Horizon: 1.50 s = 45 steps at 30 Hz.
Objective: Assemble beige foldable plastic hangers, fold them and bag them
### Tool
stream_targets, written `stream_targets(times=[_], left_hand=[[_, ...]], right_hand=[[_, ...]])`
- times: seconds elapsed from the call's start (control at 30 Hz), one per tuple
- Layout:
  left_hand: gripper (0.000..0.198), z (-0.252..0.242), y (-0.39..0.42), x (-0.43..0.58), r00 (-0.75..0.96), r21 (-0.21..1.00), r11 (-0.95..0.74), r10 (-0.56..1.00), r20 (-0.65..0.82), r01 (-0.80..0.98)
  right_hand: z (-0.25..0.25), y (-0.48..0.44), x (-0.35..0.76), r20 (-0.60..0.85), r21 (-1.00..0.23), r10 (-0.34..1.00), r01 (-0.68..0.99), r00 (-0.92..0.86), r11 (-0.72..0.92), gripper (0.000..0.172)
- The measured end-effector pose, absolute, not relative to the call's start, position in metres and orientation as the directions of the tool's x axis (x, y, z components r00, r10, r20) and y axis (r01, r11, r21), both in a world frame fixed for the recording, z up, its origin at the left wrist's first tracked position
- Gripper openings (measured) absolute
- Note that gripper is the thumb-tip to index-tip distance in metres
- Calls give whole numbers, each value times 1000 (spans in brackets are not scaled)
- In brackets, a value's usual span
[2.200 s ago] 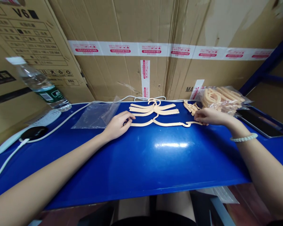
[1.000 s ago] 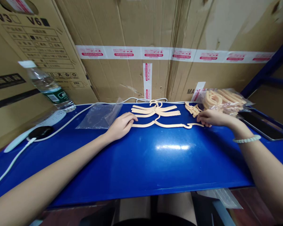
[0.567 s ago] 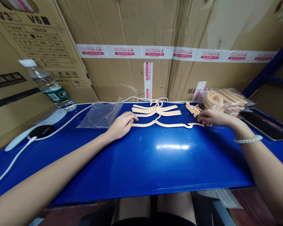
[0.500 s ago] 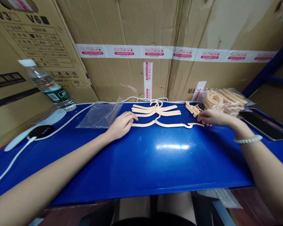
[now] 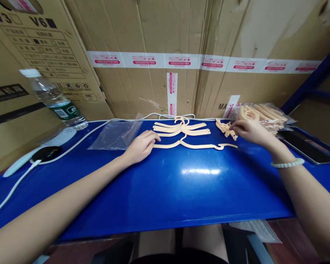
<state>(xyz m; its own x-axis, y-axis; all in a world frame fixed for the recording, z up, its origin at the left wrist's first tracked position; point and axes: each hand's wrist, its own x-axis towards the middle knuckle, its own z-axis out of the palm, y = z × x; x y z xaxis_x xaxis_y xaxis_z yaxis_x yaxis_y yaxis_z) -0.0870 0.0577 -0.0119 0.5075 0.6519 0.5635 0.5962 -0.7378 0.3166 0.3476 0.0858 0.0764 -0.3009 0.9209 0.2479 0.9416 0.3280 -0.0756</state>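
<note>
My left hand (image 5: pixel 143 146) lies with curled fingers on the left end of a cream plastic clothes hanger (image 5: pixel 198 146), hiding that end. A small hooked piece (image 5: pixel 219 147) with a thin strip meets the hanger's right end. Behind it lie several matching hangers (image 5: pixel 195 131), overlapping, their hooks toward the boxes. My right hand (image 5: pixel 247 130) has its fingertips pinched together at the right side of a pile of small cream pieces (image 5: pixel 224 128). What is between those fingertips is too small to make out.
Behind my right hand lies a clear bag of cream parts (image 5: pixel 264 113), with a dark phone (image 5: pixel 308 146) to its right. At left are a flat plastic bag (image 5: pixel 115 134), a water bottle (image 5: pixel 57 101), a white cable (image 5: pixel 82 141) and a black disc (image 5: pixel 46 154). Cardboard boxes (image 5: pixel 143 88) wall the back.
My right hand has come off the strip at the hanger's right end and moved back to the pile of small pieces. My left hand stays on the hanger.
</note>
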Motion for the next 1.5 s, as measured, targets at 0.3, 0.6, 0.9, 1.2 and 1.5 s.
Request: stream_targets(times=[0.3, 0.6, 0.9, 1.2, 1.5], left_hand=[[25, -11, 57, -87, 520, 293, -745, 641, 565, 599], [25, -10, 56, -86, 515, 291, -744, 640, 571, 602], [25, -10, 56, -86, 522, 286, -752, 631, 574, 594], [25, -10, 56, -85, 542, 260, -766, 612, 576, 588], [26, -10, 54, -82, 539, 246, -743, 635, 554, 623]], right_hand=[[79, 80, 339, 502, -128, 848, 956, -168, 265, 26], [81, 74, 331, 543, -191, 833, 952, -101, 240, 22], [80, 71, 324, 534, -263, 844, 938, -54, 227, 23], [70, 75, 323, 525, -271, 845, 921, -101, 278, 24], [48, 80, 309, 385, -222, 884, 904, -264, 367, 29]])
